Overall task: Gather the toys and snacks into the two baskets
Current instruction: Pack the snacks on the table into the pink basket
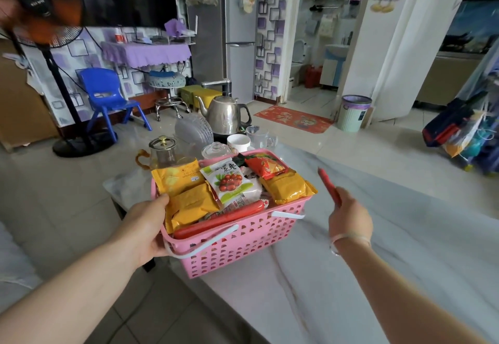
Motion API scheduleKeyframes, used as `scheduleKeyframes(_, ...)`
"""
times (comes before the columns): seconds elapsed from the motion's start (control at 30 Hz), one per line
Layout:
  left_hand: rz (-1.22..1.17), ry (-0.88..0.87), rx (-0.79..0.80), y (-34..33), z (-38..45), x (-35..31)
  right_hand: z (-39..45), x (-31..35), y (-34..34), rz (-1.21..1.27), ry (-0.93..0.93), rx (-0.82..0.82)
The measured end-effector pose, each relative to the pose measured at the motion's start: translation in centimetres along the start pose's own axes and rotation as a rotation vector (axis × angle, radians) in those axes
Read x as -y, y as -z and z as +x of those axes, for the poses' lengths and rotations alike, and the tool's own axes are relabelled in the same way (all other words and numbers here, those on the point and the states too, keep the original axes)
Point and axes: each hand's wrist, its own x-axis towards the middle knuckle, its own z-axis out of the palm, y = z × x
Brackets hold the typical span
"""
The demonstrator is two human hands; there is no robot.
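my left hand (147, 229) grips the near-left rim of the pink basket (243, 246) at the table's (405, 249) near-left edge, my right hand (349, 215) pinches a red stick (328, 185) just right of it, and that heaped basket could tip floorward.

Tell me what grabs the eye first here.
A pink perforated plastic basket heaped with yellow and red snack packets sits at the marble table's near-left corner, held at its left rim by the left hand. To its right, the right hand pinches a red stick-shaped sausage snack above the table.
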Motion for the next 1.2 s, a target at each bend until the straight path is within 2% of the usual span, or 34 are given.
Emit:
scheduleKeyframes(0.1,0.016,0.008,0.039,-0.4,-1.6,0.4,0.1,2.6,4.3,0.218,0.175,-0.203)
scheduleKeyframes(0.17,0.018,0.005,0.072,-0.8,-2.9,0.5,-1.0,4.6,6.8,0.298,0.382,-0.259)
scheduleKeyframes(0.33,0.044,-0.006,0.144,-1.9,-5.9,0.8,-6.2,7.6,10.3,0.230,1.044,-0.078)
scheduleKeyframes(0.43,0.068,-0.027,0.189,-2.4,-7.5,1.1,-9.0,6.9,10.9,0.150,1.206,-0.015)
scheduleKeyframes(0.53,0.074,-0.036,0.204,-3.1,-8.8,1.5,-11.1,5.2,11.4,0.034,1.205,0.038)
scheduleKeyframes(0.67,0.099,-0.035,0.235,-4.4,-10.1,2.4,-12.3,2.8,13.1,-0.080,1.126,0.183)
scheduleKeyframes(0.77,0.119,-0.019,0.265,-5.6,-10.6,3.2,-12.6,1.4,13.7,-0.185,1.071,0.225)
scheduleKeyframes(1.07,0.148,0.034,0.332,-11.4,-9.0,6.3,-11.6,-3.1,12.1,-0.423,0.762,0.170)
scheduleKeyframes(1.2,0.177,0.028,0.390,-14.0,-7.7,7.4,-11.2,-5.0,10.8,-0.510,0.683,0.185)
